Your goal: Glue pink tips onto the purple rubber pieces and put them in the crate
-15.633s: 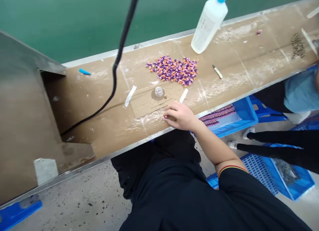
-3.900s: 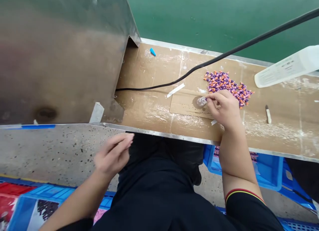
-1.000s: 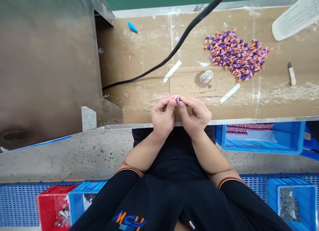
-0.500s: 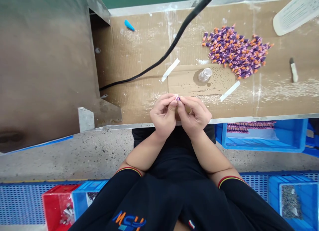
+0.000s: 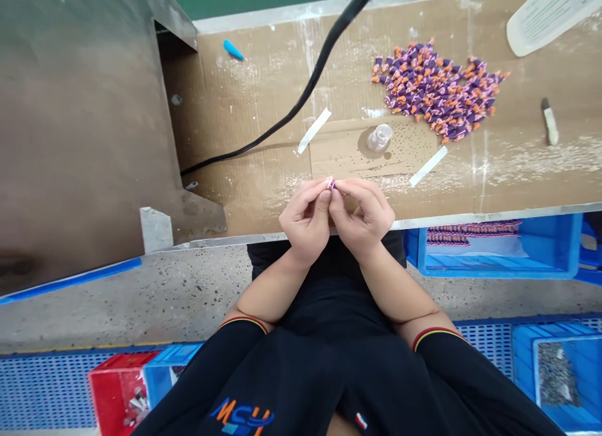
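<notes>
My left hand (image 5: 305, 219) and my right hand (image 5: 364, 213) meet over the near edge of the cardboard-covered bench (image 5: 263, 91). Both pinch one small purple and pink piece (image 5: 331, 183) between their fingertips. Behind them a small clear cup (image 5: 379, 137) stands on a taped cardboard patch (image 5: 348, 154). A heap of purple and orange pieces (image 5: 435, 88) lies further back to the right.
A black cable (image 5: 301, 100) runs across the bench. A white bottle (image 5: 548, 15) lies at the back right, a small brush (image 5: 548, 121) right, a blue cap (image 5: 232, 49) back left. A metal housing (image 5: 79, 122) stands left. Blue bins (image 5: 493, 251) and a red bin (image 5: 115, 392) sit below.
Both hands stay pinched on the small piece with only slight finger movement. The view has drifted, so the bench things sit a little further left.
</notes>
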Demonstrator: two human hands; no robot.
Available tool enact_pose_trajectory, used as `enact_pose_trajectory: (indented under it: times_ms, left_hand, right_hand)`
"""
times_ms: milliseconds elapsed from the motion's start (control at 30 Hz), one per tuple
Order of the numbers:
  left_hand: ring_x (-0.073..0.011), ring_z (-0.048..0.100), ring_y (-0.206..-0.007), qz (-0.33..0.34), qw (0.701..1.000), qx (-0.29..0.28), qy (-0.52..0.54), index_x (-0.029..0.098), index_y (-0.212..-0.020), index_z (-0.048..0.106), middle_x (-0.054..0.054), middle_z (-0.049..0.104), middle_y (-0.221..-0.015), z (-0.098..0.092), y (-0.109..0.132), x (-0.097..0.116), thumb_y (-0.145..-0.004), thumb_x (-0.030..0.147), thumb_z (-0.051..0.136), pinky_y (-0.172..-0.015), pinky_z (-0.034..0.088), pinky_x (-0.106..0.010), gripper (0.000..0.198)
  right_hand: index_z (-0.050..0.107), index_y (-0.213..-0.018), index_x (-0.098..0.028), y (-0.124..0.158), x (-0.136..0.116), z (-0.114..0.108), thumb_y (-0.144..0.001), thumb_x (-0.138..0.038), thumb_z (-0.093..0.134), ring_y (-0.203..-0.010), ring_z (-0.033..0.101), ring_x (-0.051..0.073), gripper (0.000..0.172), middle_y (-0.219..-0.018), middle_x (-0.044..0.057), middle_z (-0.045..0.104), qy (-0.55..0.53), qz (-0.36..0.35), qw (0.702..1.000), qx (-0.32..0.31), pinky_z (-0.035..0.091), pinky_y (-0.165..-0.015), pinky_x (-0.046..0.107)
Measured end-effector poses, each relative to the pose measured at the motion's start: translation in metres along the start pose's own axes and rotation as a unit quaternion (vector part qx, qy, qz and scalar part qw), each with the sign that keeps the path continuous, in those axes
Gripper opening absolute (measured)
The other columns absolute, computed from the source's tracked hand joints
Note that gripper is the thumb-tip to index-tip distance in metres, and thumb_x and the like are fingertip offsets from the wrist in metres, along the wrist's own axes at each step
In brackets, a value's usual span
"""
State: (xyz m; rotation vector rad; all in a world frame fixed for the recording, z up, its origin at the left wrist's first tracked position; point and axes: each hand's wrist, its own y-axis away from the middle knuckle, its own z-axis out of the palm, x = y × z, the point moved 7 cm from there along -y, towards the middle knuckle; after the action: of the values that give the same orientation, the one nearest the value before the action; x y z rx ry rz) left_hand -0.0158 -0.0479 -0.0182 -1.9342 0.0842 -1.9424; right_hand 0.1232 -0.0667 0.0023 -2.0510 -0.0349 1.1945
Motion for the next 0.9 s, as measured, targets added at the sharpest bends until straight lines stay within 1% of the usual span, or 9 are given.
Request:
enact_pose_trajectory:
  times_ms: [100, 233, 367, 533, 600, 700, 767, 900]
  left_hand:
    - [-0.0188, 0.084, -0.105, 0.005, 1.0, 0.005, 0.006, 0.031, -0.113, 0.089, -0.003, 0.088, -0.11, -0.0007, 0.001, -0.0002, -0.107, 0.035, 0.079, -0.099, 0.07, -0.037, 0.012]
    - [-0.0176, 0.085, -0.104, 0.034, 0.999, 0.008, -0.003, 0.029, -0.112, 0.089, -0.003, 0.088, -0.109, -0.001, 0.0008, 0.0007, -0.108, 0.033, 0.078, -0.097, 0.07, -0.035, 0.013]
    - [-0.0175, 0.085, -0.102, 0.044, 0.999, 0.006, -0.011, 0.028, -0.112, 0.088, -0.004, 0.087, -0.108, -0.0009, 0.0002, -0.0003, -0.109, 0.034, 0.077, -0.094, 0.071, -0.034, 0.014]
    - [-0.0161, 0.084, -0.101, 0.056, 0.998, 0.005, -0.003, 0.029, -0.113, 0.088, -0.003, 0.087, -0.108, -0.0005, -0.0001, 0.0011, -0.108, 0.028, 0.077, -0.093, 0.069, -0.032, 0.013]
    - [-0.0152, 0.084, -0.101, 0.067, 0.998, 0.005, 0.001, 0.03, -0.114, 0.088, -0.002, 0.087, -0.109, 0.0001, -0.0002, 0.0027, -0.108, 0.024, 0.076, -0.093, 0.069, -0.03, 0.015]
    - [-0.0155, 0.084, -0.105, 0.082, 0.997, -0.009, 0.005, 0.032, -0.119, 0.088, -0.002, 0.087, -0.112, 0.0022, -0.0004, 0.0044, -0.109, 0.021, 0.074, -0.096, 0.068, -0.031, 0.02]
    - [-0.0164, 0.083, -0.108, 0.08, 0.997, -0.018, 0.007, 0.032, -0.121, 0.087, -0.002, 0.086, -0.115, 0.0027, -0.001, 0.0037, -0.109, 0.022, 0.074, -0.098, 0.068, -0.033, 0.02]
    - [-0.0172, 0.083, -0.11, 0.037, 0.998, -0.036, 0.031, 0.033, -0.119, 0.088, -0.003, 0.086, -0.117, 0.0014, -0.0036, -0.003, -0.11, 0.031, 0.075, -0.1, 0.068, -0.034, 0.016]
  right_hand:
    - [0.079, -0.11, -0.031, -0.0004, -0.0052, -0.0025, -0.104, -0.023, 0.076, -0.086, 0.085, 0.02, 0.01, -0.097, 0.001, 0.086, -0.001, -0.031, 0.999, 0.019, 0.074, -0.077, 0.036]
    - [0.079, -0.106, -0.029, -0.0006, -0.0054, -0.001, -0.103, -0.024, 0.077, -0.082, 0.084, 0.019, 0.006, -0.094, 0.001, 0.085, 0.02, -0.032, 0.999, 0.015, 0.073, -0.075, 0.035]
    - [0.077, -0.107, -0.028, -0.0015, -0.008, -0.0022, -0.101, -0.017, 0.079, -0.082, 0.085, 0.017, 0.012, -0.095, 0.0, 0.086, -0.018, -0.045, 0.998, 0.033, 0.073, -0.075, 0.031]
    - [0.078, -0.107, -0.028, -0.0001, -0.0075, -0.0019, -0.1, -0.016, 0.079, -0.082, 0.085, 0.018, 0.014, -0.095, 0.0, 0.086, -0.022, -0.04, 0.998, 0.04, 0.073, -0.074, 0.031]
    - [0.078, -0.107, -0.029, 0.0009, -0.0063, -0.0019, -0.1, -0.016, 0.08, -0.082, 0.085, 0.018, 0.015, -0.095, 0.0, 0.087, -0.017, -0.035, 0.998, 0.04, 0.073, -0.073, 0.031]
    - [0.078, -0.108, -0.029, 0.0012, -0.0045, -0.003, -0.101, -0.017, 0.079, -0.083, 0.086, 0.018, 0.014, -0.097, 0.0, 0.087, -0.018, -0.03, 0.999, 0.036, 0.074, -0.074, 0.031]
    - [0.079, -0.109, -0.028, 0.0003, -0.0041, -0.0034, -0.103, -0.018, 0.078, -0.085, 0.087, 0.018, 0.012, -0.099, 0.001, 0.088, -0.016, -0.028, 0.999, 0.026, 0.075, -0.075, 0.032]
    - [0.08, -0.113, -0.028, -0.002, -0.0046, -0.0028, -0.104, -0.018, 0.077, -0.091, 0.088, 0.02, 0.013, -0.104, 0.002, 0.089, -0.022, -0.026, 0.999, 0.003, 0.076, -0.081, 0.034]
